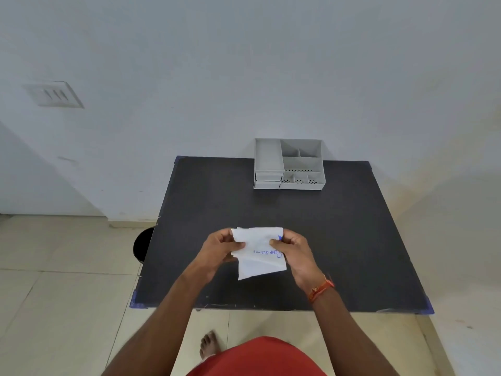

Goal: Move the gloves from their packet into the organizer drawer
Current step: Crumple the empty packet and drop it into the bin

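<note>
A white glove packet (261, 252) with blue print is held above the near middle of the black table (339, 240). My left hand (221, 249) pinches its left edge and my right hand (294, 249) pinches its right edge near the blue lettering. The packet hangs down crumpled between them; I cannot tell whether gloves are showing. The grey organizer (288, 164) stands at the table's far edge against the wall. Its two small drawers (267, 180) sit stacked at the front left, both pushed in.
A dark round bin (142, 246) stands on the tiled floor beside the table's left edge. A white wall rises right behind the organizer. My bare foot (208, 346) is under the table's near edge.
</note>
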